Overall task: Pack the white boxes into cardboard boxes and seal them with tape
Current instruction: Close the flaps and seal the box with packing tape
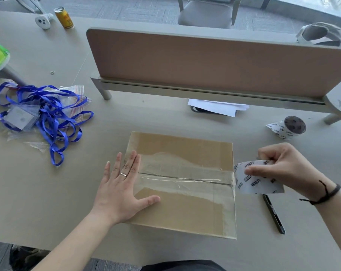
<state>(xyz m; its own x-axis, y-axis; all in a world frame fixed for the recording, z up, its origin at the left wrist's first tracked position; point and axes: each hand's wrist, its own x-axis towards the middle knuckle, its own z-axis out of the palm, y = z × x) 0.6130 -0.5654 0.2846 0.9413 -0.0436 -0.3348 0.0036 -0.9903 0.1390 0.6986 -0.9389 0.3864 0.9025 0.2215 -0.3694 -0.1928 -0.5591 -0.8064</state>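
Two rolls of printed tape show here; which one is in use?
The tape roll gripped by the right hand at the cardboard box's right edge; the other roll lies untouched near the divider.

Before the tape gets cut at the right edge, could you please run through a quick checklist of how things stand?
1. Brown cardboard box flaps closed, seam meeting: ok.
2. Clear tape strip laid along the seam, reaching the right edge: ok.
3. Left hand flat on the box's left end, holding it steady: ok.
4. Right hand pinching the white printed tape roll beside the right edge: ok.
5. Black pen-shaped cutter on the table, right of the box, neither hand on it: not ok.
6. Tape stuck down the right side wall: cannot tell.
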